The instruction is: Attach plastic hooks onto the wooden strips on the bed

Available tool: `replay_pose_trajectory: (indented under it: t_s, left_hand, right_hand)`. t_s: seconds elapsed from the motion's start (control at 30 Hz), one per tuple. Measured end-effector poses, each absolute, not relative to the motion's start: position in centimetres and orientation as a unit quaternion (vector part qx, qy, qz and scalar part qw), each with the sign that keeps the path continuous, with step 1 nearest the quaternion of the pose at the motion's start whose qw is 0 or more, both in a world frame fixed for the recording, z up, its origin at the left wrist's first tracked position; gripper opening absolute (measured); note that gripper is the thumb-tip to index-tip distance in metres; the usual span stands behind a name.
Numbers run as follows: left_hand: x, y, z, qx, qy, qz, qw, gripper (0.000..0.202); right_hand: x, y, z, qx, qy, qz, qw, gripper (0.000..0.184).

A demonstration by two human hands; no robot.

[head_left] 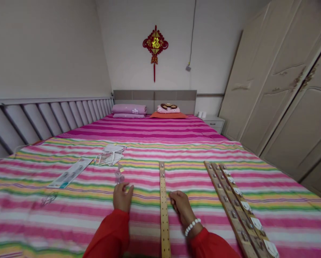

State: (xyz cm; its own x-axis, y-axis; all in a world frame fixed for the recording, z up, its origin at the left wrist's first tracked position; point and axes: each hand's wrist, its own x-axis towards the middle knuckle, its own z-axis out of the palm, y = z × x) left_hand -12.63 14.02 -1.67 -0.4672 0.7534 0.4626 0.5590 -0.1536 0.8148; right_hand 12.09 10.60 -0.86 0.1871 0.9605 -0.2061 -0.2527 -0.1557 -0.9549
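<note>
A long narrow wooden strip [163, 204] with a row of small holes lies lengthwise in front of me, with small metal pieces [162, 170] at its far end. My left hand [122, 197] is left of the strip, thumb and fingers apart, beside a small clear plastic bag [119, 176]. Whether the fingertips touch the bag is hard to see. Close to the strip's right edge, my right hand [181, 205] has its fingers curled together; anything between them is too small to make out. A white bead bracelet [193, 227] circles the right wrist.
Several wooden strips [230, 200] with metal pieces and white round parts lie at right. Left are a long clear package [70, 173], a pile of cards or packets [111, 154] and a thin wire-like bundle [49, 198]. A striped sheet [96, 218] covers the bed.
</note>
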Motion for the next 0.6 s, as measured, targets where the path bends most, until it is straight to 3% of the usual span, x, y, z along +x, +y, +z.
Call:
replay_pose_trajectory:
  t_s: [0.07, 0.2, 0.33, 0.6]
  left_hand:
    - [-14.6, 13.7, -1.6, 0.495, 0.698, 0.516, 0.024, 0.037]
    - [-16.0, 13.8, -1.9, 0.539, 0.733, 0.415, 0.005, 0.033]
    - [-15.8, 13.7, -1.9, 0.545, 0.716, 0.435, 0.024, 0.024]
    - [-14.5, 10.4, 0.1, 0.313, 0.656, 0.622, 0.290, 0.034]
  right_hand:
    - [11.8, 9.7, -0.9, -0.521, -0.336, 0.537, 0.572, 0.026]
    - [11.1, 8.5, -0.8, -0.510, -0.335, 0.534, 0.585, 0.025]
    - [11.1, 7.3, -0.2, -0.501, -0.342, 0.538, 0.585, 0.024]
    - [11.5, 5.1, 0.3, -0.464, -0.349, 0.550, 0.600, 0.021]
